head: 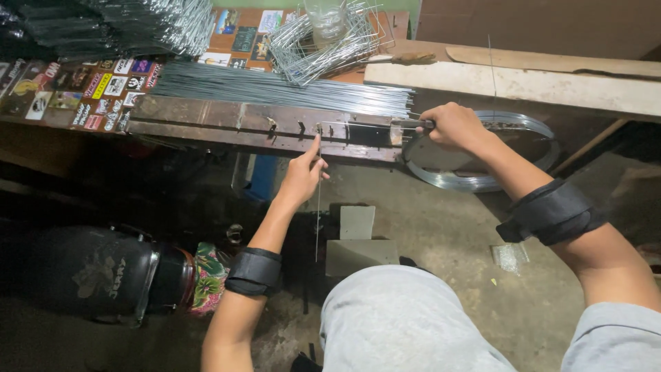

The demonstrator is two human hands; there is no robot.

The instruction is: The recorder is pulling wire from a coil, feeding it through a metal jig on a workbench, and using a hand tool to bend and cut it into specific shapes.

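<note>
My left hand pinches a thin straight metal wire that hangs down from a rusty steel bending jig on the bench edge. My right hand is closed around the jig's metal lever handle at the right end. A bundle of straight silver wires lies on the bench just behind the jig. Both forearms wear black wrist bands.
A coil of steel wire leans below the bench to the right. Bent wire frames and a stack of wire pieces sit at the back. A dark container stands on the concrete floor at left; grey blocks lie near my knee.
</note>
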